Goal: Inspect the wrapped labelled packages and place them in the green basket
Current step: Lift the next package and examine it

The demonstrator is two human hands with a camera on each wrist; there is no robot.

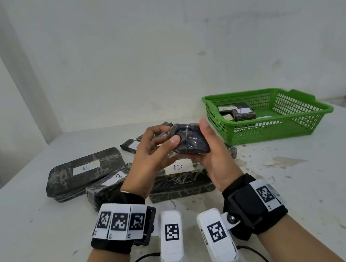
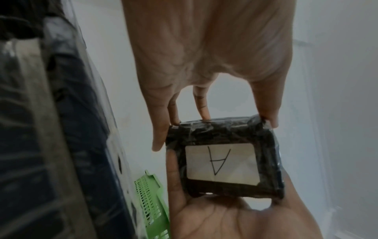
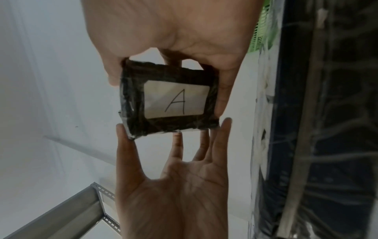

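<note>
Two hands turning one small package over for inspection

Head view: both hands hold a small wrapped package (image 1: 190,139) in the air above the counter (image 1: 302,192). The left hand (image 1: 148,152) has its thumb pressed on the near face and its fingers (image 1: 157,130) curled over the far edge; the right hand (image 1: 211,154) cups the package's other side, thumb up along the edge. Below the fingers lie larger packages, two marked B (image 1: 86,167) (image 1: 178,165). Beyond the right fingers stands the green basket (image 1: 282,127), with labelled packages already inside, one marked A (image 1: 242,110).

Left wrist view: the left fingers (image 2: 204,111) are spread, tips touching the package's top edge, thumb at one corner. The label (image 2: 222,163) reads A, facing away from the head camera. The right palm supports the package from below.

Right wrist view: the right fingers (image 3: 223,90) and thumb pinch the package (image 3: 167,98) by its two sides; the left fingers sit spread just under its lower edge.

Judgement: this is the inspection step, with the label being checked. The next move probably calls for the left hand to let go while the right carries the package over the basket rim and sets it beside the ones inside
</note>
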